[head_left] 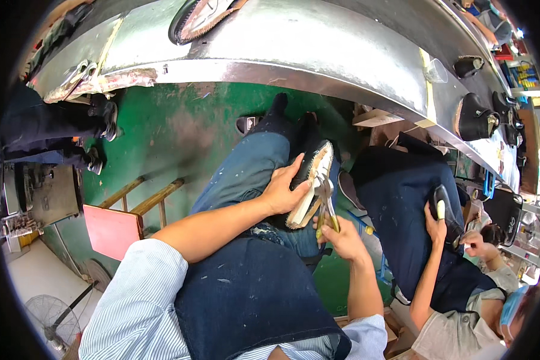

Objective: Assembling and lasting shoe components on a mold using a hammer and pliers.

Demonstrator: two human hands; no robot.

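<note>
An unfinished black shoe lies tilted across my thighs, its pale underside up and a jagged, cut edge of lining showing around the rim. My left hand is wrapped around its near left side, thumb over the edge of the underside. In my right hand is a pair of pliers with yellowish grips. Their metal jaws rest over the shoe's underside, near its middle; whether they pinch any material I cannot tell.
A metal bench curves across the far side, holding another unfinished shoe and a black shoe. At right a seated co-worker holds a black shoe. On the left stand a pink-topped stool and a fan.
</note>
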